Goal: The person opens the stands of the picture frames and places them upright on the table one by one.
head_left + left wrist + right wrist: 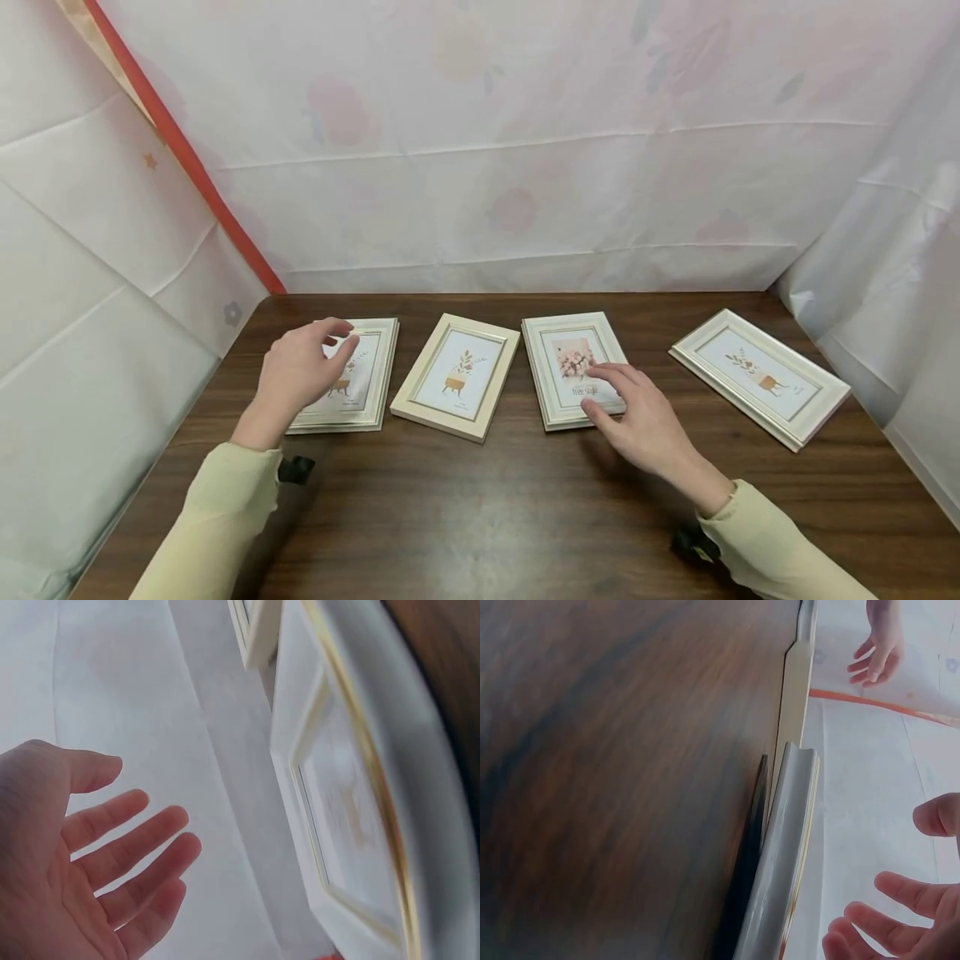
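Your left hand [303,362] hovers above the leftmost picture frame [358,387], near the tabletop's far left corner, thumb and fingers apart and nothing gripped. Your right hand [648,421] hangs over the near right corner of the pink-flower frame [562,371], right of the middle along the far edge, its fingers parted and likewise clasping nothing. Both wrist views show a gap between your fingers and the frames. The loose bend of each hand seems suited to a frame's width, though neither bears any weight.

Between those two, the cream frame [456,379] lies askew, well back from the near edge; the rightmost frame [761,379] slants beside the right edge, toward the far right corner. All four lie flat, pictures up, so the wood alone supports them, and their spacing probably leaves room for fingers at the sides.

Beneath you, the dark wood-grain tabletop [480,517] catches a pale glare near its front. A white curtain [517,158] with faint pink prints stands behind the far edge, pale sheets [97,250] flank both sides, and a red strip [187,162] runs down toward the far left corner.
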The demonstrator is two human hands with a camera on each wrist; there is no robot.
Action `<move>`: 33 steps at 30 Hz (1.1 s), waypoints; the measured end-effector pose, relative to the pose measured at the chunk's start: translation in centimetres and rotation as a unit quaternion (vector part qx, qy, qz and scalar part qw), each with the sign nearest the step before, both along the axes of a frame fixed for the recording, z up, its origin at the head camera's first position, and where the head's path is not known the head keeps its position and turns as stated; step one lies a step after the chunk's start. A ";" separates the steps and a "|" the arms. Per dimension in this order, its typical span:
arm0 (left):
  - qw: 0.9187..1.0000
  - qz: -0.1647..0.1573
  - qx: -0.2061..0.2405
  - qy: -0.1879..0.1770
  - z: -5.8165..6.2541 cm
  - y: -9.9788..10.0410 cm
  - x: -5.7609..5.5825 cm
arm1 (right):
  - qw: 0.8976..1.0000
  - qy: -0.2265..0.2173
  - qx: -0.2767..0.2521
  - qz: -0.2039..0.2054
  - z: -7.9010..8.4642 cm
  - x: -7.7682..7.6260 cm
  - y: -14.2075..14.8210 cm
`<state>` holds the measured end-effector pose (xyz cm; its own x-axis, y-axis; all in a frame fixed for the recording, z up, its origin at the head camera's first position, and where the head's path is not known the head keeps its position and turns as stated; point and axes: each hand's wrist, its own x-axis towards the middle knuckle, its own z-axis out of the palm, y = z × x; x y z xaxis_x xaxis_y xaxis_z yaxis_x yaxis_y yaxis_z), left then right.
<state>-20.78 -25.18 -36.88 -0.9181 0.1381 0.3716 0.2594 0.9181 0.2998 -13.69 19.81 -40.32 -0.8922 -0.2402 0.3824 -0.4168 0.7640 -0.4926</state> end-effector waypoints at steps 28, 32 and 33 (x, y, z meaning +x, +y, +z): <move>0.984 0.027 -0.033 -0.172 -1.4 -8.0 -7.4 | 0.990 -0.063 -0.081 0.091 -0.4 2.9 -1.1; 0.979 0.029 -0.048 -0.197 -1.4 -8.4 -8.2 | 0.989 -0.064 -0.083 0.100 -0.6 3.6 -1.4; 0.977 0.031 -0.048 -0.204 -1.4 -8.4 -8.4 | 0.989 -0.065 -0.082 0.102 -0.6 3.7 -1.5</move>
